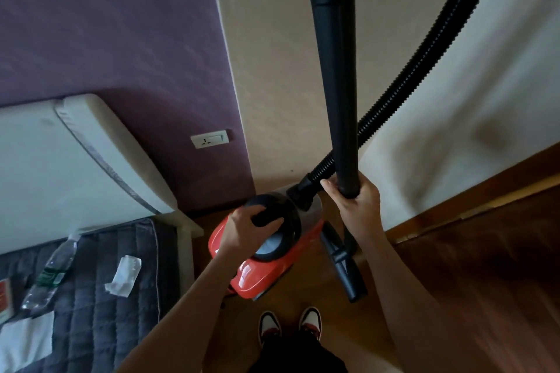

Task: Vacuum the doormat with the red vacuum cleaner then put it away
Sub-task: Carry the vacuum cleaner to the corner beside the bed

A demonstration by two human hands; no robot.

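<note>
A: How much room is the person getting in that corner?

B: Little. The purple wall [106, 24] is meeting a cream wall [272, 54] just behind the red vacuum cleaner [260, 263], and a dark wooden door [500, 236] is closing off the right side. A mattress [75, 160] is leaning against the purple wall, with the grey bed [100, 297] crowding the left edge. Only a strip of wooden floor [318, 291] is lying open around the shoes [289, 325].

A: And the hands?

B: The left hand [245, 233] is curling around the black handle [266, 215] on top of the cleaner, which is sitting on the floor. The right hand [354, 200] is wrapping around the bottom of the black wand [336, 70], holding it upright. The ribbed hose [424, 70] is arcing behind it. A wall socket [210, 139] is showing low on the purple wall.
</note>
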